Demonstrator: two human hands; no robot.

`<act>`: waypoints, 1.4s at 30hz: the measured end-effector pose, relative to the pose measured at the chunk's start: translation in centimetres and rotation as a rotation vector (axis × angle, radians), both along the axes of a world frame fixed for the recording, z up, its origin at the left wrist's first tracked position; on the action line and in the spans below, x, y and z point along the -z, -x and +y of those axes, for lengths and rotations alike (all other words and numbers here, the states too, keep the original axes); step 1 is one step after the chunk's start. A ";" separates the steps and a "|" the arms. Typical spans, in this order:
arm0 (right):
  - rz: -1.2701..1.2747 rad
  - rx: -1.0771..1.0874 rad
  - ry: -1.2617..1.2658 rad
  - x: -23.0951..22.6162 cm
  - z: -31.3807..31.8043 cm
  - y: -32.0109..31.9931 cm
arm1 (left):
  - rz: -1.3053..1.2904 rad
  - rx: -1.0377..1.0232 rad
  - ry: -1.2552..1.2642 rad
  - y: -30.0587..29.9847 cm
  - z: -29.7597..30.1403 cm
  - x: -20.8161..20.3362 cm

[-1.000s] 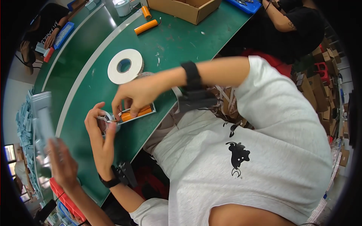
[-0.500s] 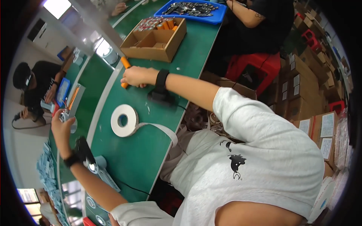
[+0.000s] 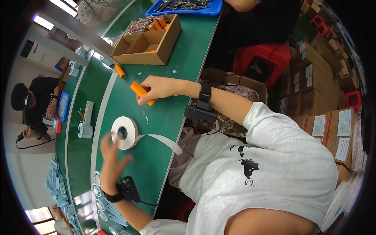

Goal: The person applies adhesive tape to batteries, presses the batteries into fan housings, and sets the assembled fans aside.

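Note:
My right hand [image 3: 158,87] grips an orange cylindrical battery [image 3: 139,91] between thumb and fingers above the green table. Another orange battery [image 3: 120,71] lies on the table just beyond it. My left hand [image 3: 112,162] is empty, its fingers spread and slightly blurred, at the near side of a roll of white tape [image 3: 124,133]. From the roll a loose strip [image 3: 162,141] runs over the table edge toward my lap. A light-blue round-headed plastic housing [image 3: 85,130] with thin wires rests past the pale divider strip.
A cardboard box [image 3: 147,58] holding several orange batteries stands at the far side, near a blue tray [image 3: 184,11] of dark parts. Several light-blue housings [image 3: 101,203] line the lower left. A person [image 3: 39,94] works across the table; a red stool [image 3: 262,62] stands upper right.
My left hand has let go of the light-blue housing and drawn back toward the tape. My right hand has come nearer with an orange battery, and another now shows lying on the table.

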State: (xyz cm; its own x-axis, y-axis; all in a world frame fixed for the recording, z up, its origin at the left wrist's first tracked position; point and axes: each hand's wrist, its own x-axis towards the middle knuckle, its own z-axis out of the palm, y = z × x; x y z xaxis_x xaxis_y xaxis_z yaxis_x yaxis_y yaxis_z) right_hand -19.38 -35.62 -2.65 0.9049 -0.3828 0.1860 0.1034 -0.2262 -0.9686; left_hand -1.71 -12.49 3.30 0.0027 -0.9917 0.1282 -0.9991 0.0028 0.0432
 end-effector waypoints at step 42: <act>-0.200 -0.108 -0.588 -2.5 11.4 -0.2 | -0.034 -0.302 0.600 3.4 5.6 4.0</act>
